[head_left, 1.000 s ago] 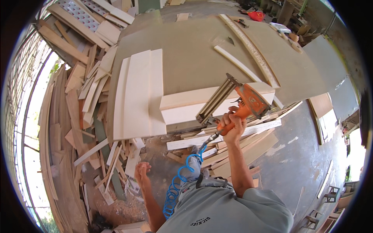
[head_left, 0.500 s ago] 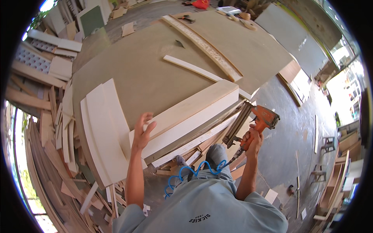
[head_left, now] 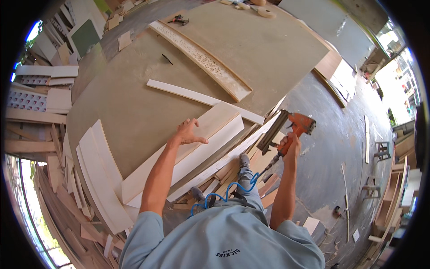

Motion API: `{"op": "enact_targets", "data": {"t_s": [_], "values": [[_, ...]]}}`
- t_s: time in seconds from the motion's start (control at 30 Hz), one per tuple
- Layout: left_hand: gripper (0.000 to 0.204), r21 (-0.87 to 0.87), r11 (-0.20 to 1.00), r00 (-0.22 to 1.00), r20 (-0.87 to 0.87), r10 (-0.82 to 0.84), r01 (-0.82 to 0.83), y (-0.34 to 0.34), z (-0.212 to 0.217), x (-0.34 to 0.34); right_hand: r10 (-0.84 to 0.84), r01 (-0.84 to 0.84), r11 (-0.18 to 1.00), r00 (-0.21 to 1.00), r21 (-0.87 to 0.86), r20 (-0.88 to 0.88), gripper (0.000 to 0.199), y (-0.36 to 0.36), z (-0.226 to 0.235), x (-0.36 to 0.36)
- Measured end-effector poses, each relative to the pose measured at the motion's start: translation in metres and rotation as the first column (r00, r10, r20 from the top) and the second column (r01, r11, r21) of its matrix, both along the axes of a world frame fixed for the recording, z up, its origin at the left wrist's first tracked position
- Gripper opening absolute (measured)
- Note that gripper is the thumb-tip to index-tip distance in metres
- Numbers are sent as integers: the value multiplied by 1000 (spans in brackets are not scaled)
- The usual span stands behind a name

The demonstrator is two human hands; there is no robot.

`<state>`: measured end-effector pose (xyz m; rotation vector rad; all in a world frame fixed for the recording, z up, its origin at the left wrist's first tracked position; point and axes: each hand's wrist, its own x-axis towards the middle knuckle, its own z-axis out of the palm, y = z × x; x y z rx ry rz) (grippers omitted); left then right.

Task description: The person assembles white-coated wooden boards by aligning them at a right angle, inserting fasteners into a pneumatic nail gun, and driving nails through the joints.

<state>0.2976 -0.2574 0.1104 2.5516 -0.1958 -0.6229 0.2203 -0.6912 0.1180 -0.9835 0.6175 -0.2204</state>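
My right hand [head_left: 289, 144] grips the handle of an orange pneumatic nail gun [head_left: 299, 123], held up to the right of the worktable. A coiled blue air hose [head_left: 233, 186] runs from its grip towards my waist. My left hand [head_left: 189, 132] is open, thumb and fingers apart, over a long piece made of pale boards [head_left: 156, 168] joined along an edge. Whether the palm presses on the wood or hovers just above it, I cannot tell. That piece lies along the near edge of the table, and its far right end reaches a narrow white strip [head_left: 201, 96].
The big brown worktable [head_left: 130, 98] also carries a long shallow trough-like piece [head_left: 201, 58], a black-and-red tool [head_left: 179, 20] and stacked white panels [head_left: 101, 166] at left. Offcuts [head_left: 83, 219] crowd the left floor. Small stools [head_left: 382, 151] stand at right.
My left hand has moved from the left end of the joined boards to farther along them. The nail gun stays in my right hand. The whole view has shifted.
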Motion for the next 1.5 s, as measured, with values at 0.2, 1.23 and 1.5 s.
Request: {"op": "enact_targets", "data": {"t_s": [0.2,1.23,1.5], "values": [[88,-32,999,998,-69,12,-14,-13,-5,11,216,-210,965,976,154,-20,15,-55,-17,150],[72,52,994,994,48,96,-99,-44,29,-7,121,-521,-281,814,-806,-568,40,-36,-22,280],[73,186,971,967,233,103,-148,-68,36,-44,910,-698,235,402,-677,-99,42,40,-32,135]]}}
